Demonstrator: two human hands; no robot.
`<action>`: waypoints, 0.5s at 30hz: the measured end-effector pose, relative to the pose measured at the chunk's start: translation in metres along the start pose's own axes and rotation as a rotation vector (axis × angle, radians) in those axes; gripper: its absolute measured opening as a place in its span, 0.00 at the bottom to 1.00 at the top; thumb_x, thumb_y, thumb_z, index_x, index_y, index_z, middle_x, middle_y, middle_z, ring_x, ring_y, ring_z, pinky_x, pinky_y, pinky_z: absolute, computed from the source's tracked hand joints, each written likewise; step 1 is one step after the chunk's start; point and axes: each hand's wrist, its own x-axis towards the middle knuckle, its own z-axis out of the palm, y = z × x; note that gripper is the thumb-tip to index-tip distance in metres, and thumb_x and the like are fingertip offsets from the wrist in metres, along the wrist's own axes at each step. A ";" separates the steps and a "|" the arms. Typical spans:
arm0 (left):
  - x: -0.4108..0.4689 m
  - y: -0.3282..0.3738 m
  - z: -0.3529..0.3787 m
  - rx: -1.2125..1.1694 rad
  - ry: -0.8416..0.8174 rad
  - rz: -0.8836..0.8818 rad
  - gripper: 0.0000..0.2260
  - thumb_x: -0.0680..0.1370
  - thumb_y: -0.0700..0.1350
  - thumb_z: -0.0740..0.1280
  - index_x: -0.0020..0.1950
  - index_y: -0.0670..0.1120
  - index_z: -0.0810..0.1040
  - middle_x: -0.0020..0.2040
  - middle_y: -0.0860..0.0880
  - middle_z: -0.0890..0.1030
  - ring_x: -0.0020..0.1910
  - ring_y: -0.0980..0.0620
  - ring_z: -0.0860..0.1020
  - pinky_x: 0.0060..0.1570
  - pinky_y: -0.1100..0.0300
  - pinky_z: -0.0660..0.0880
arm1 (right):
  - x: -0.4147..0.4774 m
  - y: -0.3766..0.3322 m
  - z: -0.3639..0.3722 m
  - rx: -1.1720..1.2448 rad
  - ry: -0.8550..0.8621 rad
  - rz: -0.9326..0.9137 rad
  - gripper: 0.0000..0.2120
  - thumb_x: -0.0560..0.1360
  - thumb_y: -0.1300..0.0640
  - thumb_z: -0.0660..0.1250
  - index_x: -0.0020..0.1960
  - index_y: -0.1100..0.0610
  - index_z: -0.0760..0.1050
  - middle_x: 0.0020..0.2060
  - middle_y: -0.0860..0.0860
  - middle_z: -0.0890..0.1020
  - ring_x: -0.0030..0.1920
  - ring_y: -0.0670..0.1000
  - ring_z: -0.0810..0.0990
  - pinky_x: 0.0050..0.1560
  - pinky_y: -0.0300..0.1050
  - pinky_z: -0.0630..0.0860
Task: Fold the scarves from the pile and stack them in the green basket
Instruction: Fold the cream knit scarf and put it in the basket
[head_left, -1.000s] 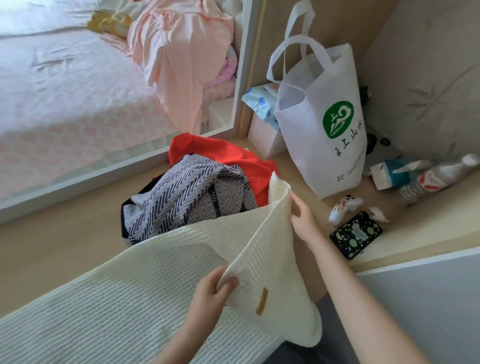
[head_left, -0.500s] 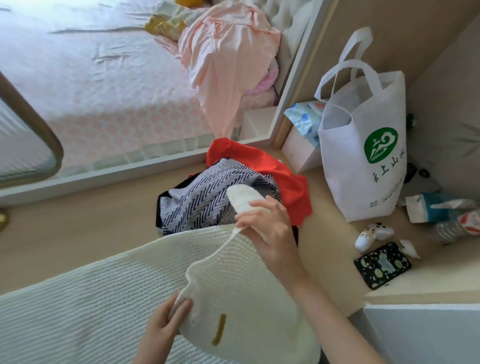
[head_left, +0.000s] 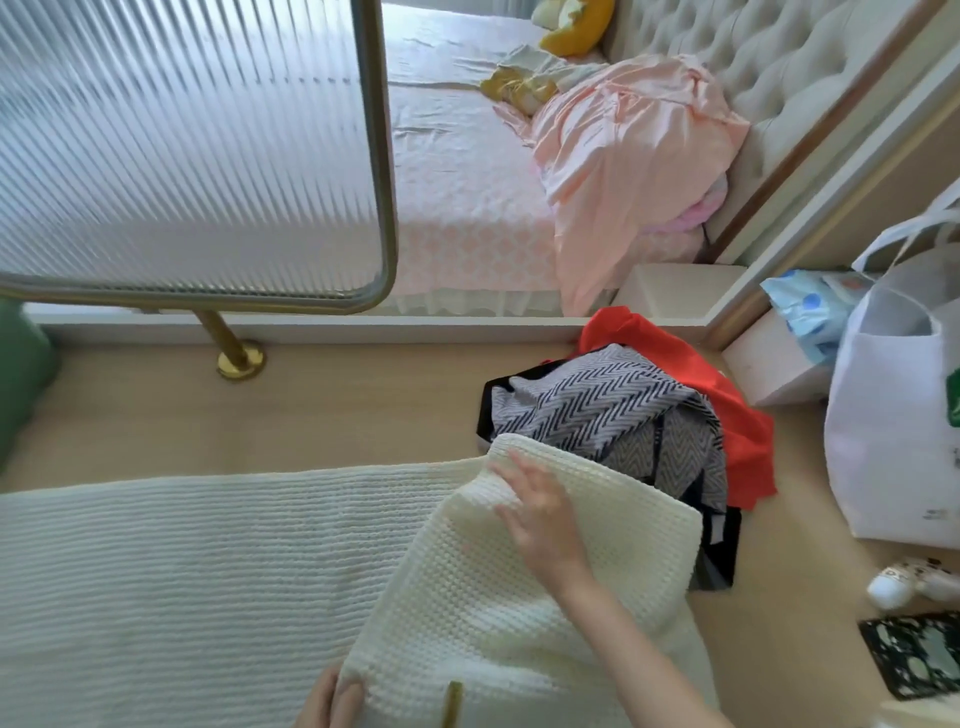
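Head view shows the task at an early stage, as I judge it: one scarf is in work and none is seen stacked. The cream knitted scarf (head_left: 208, 571) lies stretched across the wooden floor (head_left: 337, 410), running far out to the left of both hands. Its right end is turned back over itself as a first fold.

The right hand (head_left: 540, 514) lies flat on top of that folded flap, fingers straight and spread, pressing the knit down and gripping nothing. The left hand (head_left: 332, 699) sits at the near corner of the flap, just left of a small brown tag (head_left: 452, 704). It seems to pinch the fabric edge there, though the frame cuts most of it off.

Just beyond the right hand's fingertips waits the pile. A navy-and-white chevron scarf (head_left: 587, 410) lies crumpled on top, and a red scarf (head_left: 727, 415) shows behind it and to its right. The flap's far edge overlaps the chevron one. Both are unfolded.

A green shape (head_left: 21, 374) at the far left edge, well apart from either hand, may be the basket, but too little of it shows to be sure.

What is left, then, is nearly everything: more folds on the long cream scarf, its move to the basket, and the same for the scarves in the pile.
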 end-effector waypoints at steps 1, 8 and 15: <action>-0.004 0.004 -0.001 0.018 0.039 0.014 0.09 0.66 0.44 0.65 0.28 0.53 0.82 0.29 0.55 0.82 0.32 0.67 0.77 0.37 0.75 0.68 | 0.010 0.004 -0.004 -0.036 0.035 0.087 0.25 0.73 0.58 0.71 0.68 0.54 0.71 0.67 0.53 0.72 0.67 0.53 0.66 0.70 0.50 0.63; 0.017 -0.027 -0.020 0.083 -0.134 -0.113 0.05 0.71 0.37 0.75 0.42 0.45 0.81 0.34 0.51 0.84 0.34 0.58 0.80 0.34 0.71 0.72 | 0.056 0.009 -0.014 -0.492 -0.064 0.289 0.16 0.73 0.50 0.70 0.59 0.53 0.74 0.56 0.52 0.72 0.57 0.55 0.66 0.61 0.46 0.63; 0.011 -0.023 -0.020 0.028 -0.185 -0.135 0.11 0.76 0.30 0.66 0.45 0.44 0.82 0.44 0.48 0.86 0.38 0.64 0.81 0.40 0.72 0.74 | 0.052 -0.031 -0.027 0.053 0.128 0.082 0.07 0.72 0.59 0.73 0.49 0.58 0.79 0.34 0.52 0.80 0.38 0.53 0.76 0.40 0.45 0.67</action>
